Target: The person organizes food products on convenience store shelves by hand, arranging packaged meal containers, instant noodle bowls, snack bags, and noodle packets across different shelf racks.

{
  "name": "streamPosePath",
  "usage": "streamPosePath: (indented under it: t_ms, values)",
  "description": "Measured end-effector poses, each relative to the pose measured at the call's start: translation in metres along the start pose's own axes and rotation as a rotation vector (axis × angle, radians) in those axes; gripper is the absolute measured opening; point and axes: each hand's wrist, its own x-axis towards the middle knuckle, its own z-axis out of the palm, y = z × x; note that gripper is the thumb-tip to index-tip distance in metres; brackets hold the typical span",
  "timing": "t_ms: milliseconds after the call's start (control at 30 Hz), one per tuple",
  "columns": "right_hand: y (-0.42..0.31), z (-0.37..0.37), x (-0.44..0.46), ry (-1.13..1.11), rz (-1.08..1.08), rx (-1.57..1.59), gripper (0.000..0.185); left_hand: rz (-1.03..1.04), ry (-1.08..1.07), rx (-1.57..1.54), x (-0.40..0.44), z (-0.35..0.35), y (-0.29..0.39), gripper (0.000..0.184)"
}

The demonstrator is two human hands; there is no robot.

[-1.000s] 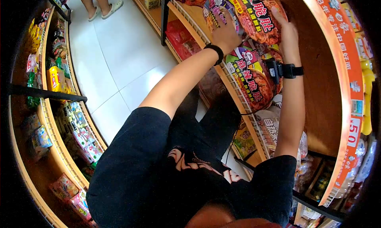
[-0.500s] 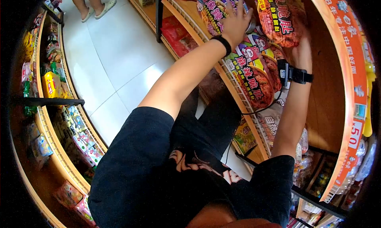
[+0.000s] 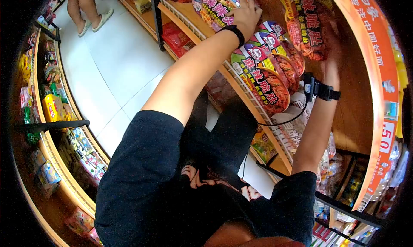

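Observation:
My left hand [image 3: 246, 17] lies with fingers stretched over the right side of a purple instant hot pot pack [image 3: 214, 8] on the shelf. My right hand [image 3: 332, 60], smeared by motion, is at the lower right edge of a red-brown instant hot pot pack [image 3: 307, 25] and holds it; its fingers are mostly hidden. That pack is tilted and slightly blurred. Between my hands, several similar packs [image 3: 262, 81] with green and purple tops lean in an overlapping row behind the wire rail.
The wooden shelf has a white wire rail [image 3: 245, 90] along its front. An orange price strip [image 3: 378, 96] edges the shelf at right. Snack shelves [image 3: 64, 131] stand across the tiled aisle [image 3: 114, 70]. Another person's legs [image 3: 81, 8] are at top left. A cable [image 3: 282, 123] hangs from my right wrist.
The red-brown pack has shifted slightly right and down with my right hand. My left hand stays on the purple pack, its fingers closer together. The whole view has shifted a little.

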Motion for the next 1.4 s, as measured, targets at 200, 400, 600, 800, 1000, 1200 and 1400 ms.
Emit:
streamPosePath:
  t_ms: [200, 400, 600, 800, 1000, 1200, 1400]
  values:
    - [0.012, -0.002, -0.009, -0.033, 0.068, 0.012, 0.041, 0.056, 0.441, -0.268, 0.023, 0.030, 0.005, 0.054]
    - [0.035, -0.006, 0.002, -0.196, 0.296, 0.062, 0.040, -0.657, 0.325, -1.258, 0.002, 0.030, -0.059, 0.112]
    - [0.005, 0.050, -0.032, -0.138, 0.241, -0.038, 0.040, -0.696, 0.063, -1.189, 0.022, 0.075, -0.037, 0.127]
    - [0.036, 0.076, -0.028, -0.240, -0.138, -0.078, 0.060, -0.232, 0.141, -1.516, 0.022, 0.130, -0.090, 0.089]
    - [0.056, 0.146, -0.036, -0.332, -0.103, -0.255, 0.051, -0.635, 0.633, -1.749, -0.083, 0.047, -0.108, 0.058]
    - [0.134, 0.156, -0.003, -0.599, -0.339, -0.705, 0.058, -0.253, 0.502, -1.424, -0.114, 0.052, -0.038, 0.055]
    - [0.165, 0.127, 0.026, -0.638, -0.429, -1.061, 0.059, -0.363, 0.457, -1.082, -0.134, 0.061, 0.012, 0.058]
